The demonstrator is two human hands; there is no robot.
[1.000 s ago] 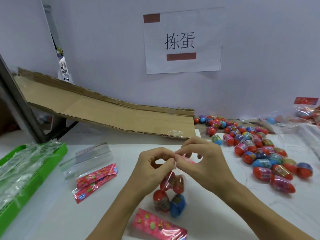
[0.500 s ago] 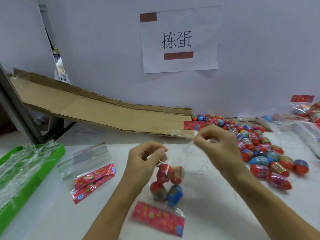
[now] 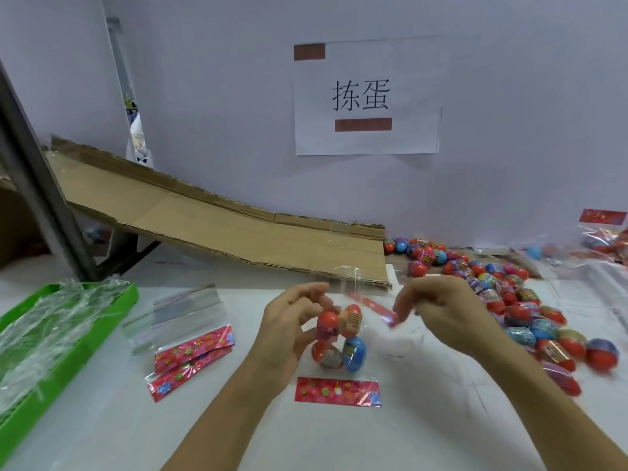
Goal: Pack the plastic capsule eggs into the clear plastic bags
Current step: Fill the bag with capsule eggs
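A clear plastic bag (image 3: 353, 365) lies on the white table in front of me, with several capsule eggs inside, red, orange and blue. Its pink printed header (image 3: 337, 391) points toward me. My left hand (image 3: 291, 329) grips the bag's upper left side with curled fingers. My right hand (image 3: 441, 309) is just right of the bag and pinches a blurred pink strip (image 3: 377, 309) by the bag's mouth. I cannot tell if the strip is joined to the bag. A pile of loose capsule eggs (image 3: 509, 297) lies to the right.
Empty clear bags (image 3: 190, 329) with pink headers lie left of the hands. A green tray (image 3: 125, 300) full of crumpled film stands at the left edge. A cardboard ramp (image 3: 221, 226) slopes down behind. Filled bags (image 3: 603, 239) lie far right.
My hands were pinched together at the bag's top. The right hand has pulled away to the right with the pink strip, and the left hand still holds the bag.
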